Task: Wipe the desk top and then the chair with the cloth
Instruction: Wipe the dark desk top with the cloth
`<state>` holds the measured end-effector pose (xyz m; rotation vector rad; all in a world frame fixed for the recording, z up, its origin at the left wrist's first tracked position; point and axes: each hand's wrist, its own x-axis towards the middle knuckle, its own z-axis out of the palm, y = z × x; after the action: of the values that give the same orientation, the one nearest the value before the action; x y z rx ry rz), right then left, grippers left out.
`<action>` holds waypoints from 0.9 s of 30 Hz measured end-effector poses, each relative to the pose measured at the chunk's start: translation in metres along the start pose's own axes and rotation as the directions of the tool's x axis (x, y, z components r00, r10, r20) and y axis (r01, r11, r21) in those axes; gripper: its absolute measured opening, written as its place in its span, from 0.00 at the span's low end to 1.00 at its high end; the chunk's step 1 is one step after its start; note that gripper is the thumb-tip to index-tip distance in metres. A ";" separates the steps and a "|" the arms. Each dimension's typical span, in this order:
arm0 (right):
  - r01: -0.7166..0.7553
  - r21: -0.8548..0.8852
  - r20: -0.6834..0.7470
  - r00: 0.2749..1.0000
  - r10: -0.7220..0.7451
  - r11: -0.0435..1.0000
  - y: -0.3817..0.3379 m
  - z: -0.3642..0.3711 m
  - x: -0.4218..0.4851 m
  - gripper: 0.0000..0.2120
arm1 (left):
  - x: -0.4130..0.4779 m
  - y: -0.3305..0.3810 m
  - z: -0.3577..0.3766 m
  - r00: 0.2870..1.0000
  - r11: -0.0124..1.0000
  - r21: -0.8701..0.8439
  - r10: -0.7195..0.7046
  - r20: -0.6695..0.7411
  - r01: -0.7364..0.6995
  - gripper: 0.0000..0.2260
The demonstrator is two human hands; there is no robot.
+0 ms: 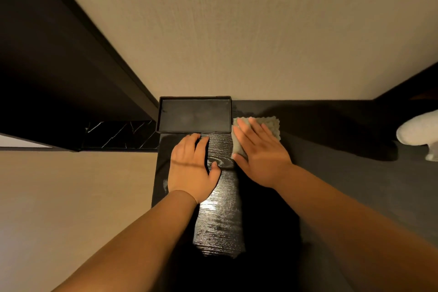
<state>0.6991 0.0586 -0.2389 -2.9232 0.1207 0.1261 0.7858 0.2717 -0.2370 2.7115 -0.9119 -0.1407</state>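
Observation:
The desk top [220,220] is dark wood grain and runs toward a beige wall. A grey-beige cloth [272,125] lies on it just right of a black tray. My right hand [260,152] presses flat on the cloth with fingers spread, covering its near-left part. My left hand [192,163] rests flat on the bare desk in front of the tray, fingers together, holding nothing. No chair is in view.
A shallow black rectangular tray [194,97] sits against the wall at the desk's far left corner. A white object [419,133] stands at the right edge of the desk. A dark beam [71,54] and a black marbled ledge [118,135] lie to the left.

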 end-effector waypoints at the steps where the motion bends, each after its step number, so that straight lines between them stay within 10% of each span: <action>1: 0.001 0.004 0.012 1.000 -0.001 1.000 0.003 -0.001 0.009 0.36 | 0.000 0.000 0.000 1.000 1.000 -0.002 -0.002 0.003 0.002 0.31; 27: -0.207 -0.011 0.000 0.978 0.207 0.978 -0.007 0.000 -0.020 0.35 | 0.001 0.002 -0.004 0.994 0.997 0.066 -0.049 0.097 0.042 0.41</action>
<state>0.6797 0.0671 -0.2360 -2.9138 0.4260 0.1618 0.7860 0.2707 -0.2325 2.8077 -0.8966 -0.2613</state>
